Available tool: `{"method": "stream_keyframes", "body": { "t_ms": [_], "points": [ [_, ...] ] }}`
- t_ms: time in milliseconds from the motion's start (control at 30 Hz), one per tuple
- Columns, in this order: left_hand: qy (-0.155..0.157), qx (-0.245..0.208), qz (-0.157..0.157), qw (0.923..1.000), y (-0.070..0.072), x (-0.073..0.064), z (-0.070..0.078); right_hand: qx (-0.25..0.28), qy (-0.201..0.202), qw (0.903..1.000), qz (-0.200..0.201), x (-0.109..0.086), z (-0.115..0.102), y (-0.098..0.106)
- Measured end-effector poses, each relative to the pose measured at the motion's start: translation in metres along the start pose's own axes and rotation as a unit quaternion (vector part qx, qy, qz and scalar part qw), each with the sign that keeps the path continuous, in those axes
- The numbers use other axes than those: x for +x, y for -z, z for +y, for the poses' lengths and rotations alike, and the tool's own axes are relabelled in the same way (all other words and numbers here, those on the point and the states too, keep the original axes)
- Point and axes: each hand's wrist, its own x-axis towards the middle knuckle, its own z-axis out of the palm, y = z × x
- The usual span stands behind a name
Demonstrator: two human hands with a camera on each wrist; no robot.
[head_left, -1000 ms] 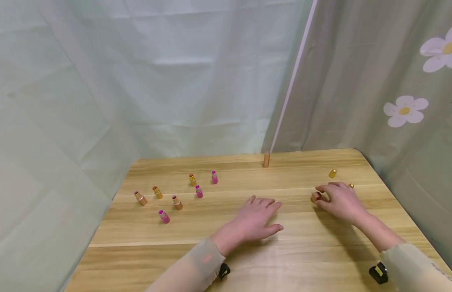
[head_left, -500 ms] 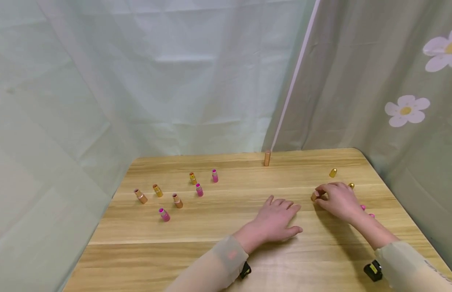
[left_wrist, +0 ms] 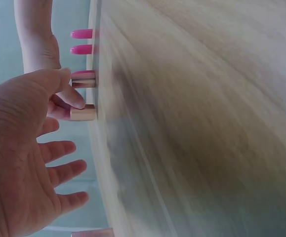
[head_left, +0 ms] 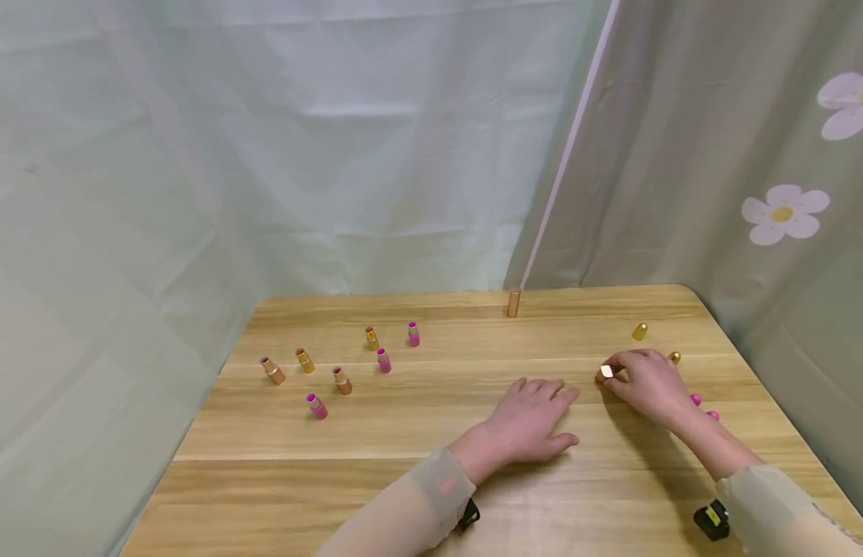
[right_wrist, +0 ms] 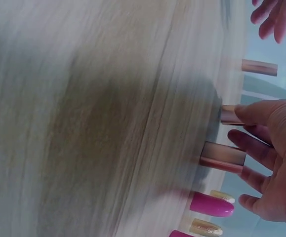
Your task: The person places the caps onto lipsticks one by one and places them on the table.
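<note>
My right hand (head_left: 647,387) pinches a short copper lipstick cap (right_wrist: 230,114) between thumb and fingers. The cap stands on the tabletop at the right. In the right wrist view, a second copper cap (right_wrist: 223,156) stands beside the fingers; in the head view the hand hides it. My left hand (head_left: 518,422) is palm down over the middle of the table, fingers spread and holding nothing. It lies to the left of the pinched cap, apart from it. Another copper cap (head_left: 513,304) stands upright at the back edge.
On the left of the wooden table (head_left: 264,433) stand several lidless lipstick tubes: copper (head_left: 342,381), gold (head_left: 304,360) and magenta (head_left: 316,406). Rounded gold caps (head_left: 640,332) and magenta caps (head_left: 696,399) stand around the right hand. A curtain (head_left: 375,155) hangs behind the table.
My left hand has moved right, closer to the right hand, then stopped. The right hand stays at the copper cap, whose top now catches the light.
</note>
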Motion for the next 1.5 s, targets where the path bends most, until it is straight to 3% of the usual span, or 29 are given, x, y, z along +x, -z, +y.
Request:
{"method": "stream_keyframes", "body": {
  "t_ms": [167,300,467,733,833,933,1067,1133,1233,1300,1367,1500],
  "points": [
    [-0.003,0.006,0.014,0.9999,0.003,-0.004,-0.008,0.062,-0.022,0.9978,0.008,0.000,-0.006,0.002],
    [-0.005,0.007,0.022,0.9997,0.008,-0.012,-0.018,0.147,-0.059,0.9873,0.009,0.000,-0.016,0.001],
    [-0.004,0.017,0.031,0.9994,0.014,-0.027,-0.032,0.256,-0.097,0.9617,0.020,0.001,-0.036,-0.003],
    [0.002,-0.016,0.062,0.9979,0.019,-0.059,-0.058,0.383,-0.063,0.9214,0.021,0.003,-0.072,-0.017],
    [0.007,-0.025,0.069,0.9973,0.023,-0.072,-0.066,0.426,-0.076,0.9016,0.016,0.001,-0.084,-0.023],
    [0.019,-0.036,0.070,0.9967,0.026,-0.082,-0.074,0.476,-0.101,0.8739,0.009,0.000,-0.095,-0.027],
    [0.035,-0.043,0.073,0.9958,0.028,-0.094,-0.082,0.544,-0.155,0.8245,0.001,0.003,-0.108,-0.031],
    [0.040,-0.043,0.076,0.9954,0.027,-0.100,-0.086,0.588,-0.187,0.7865,0.001,0.006,-0.113,-0.033],
    [0.048,-0.040,0.080,0.9948,0.023,-0.107,-0.091,0.661,-0.228,0.7148,0.001,0.009,-0.119,-0.035],
    [0.056,-0.041,0.080,0.9944,0.021,-0.111,-0.093,0.695,-0.246,0.6759,0.001,0.010,-0.122,-0.035],
    [0.064,-0.043,0.078,0.9940,0.019,-0.115,-0.095,0.711,-0.255,0.6556,0.000,0.011,-0.124,-0.036],
    [0.076,-0.056,0.069,0.9931,0.018,-0.122,-0.096,0.721,-0.257,0.6434,0.002,0.011,-0.126,-0.038]
  ]
}}
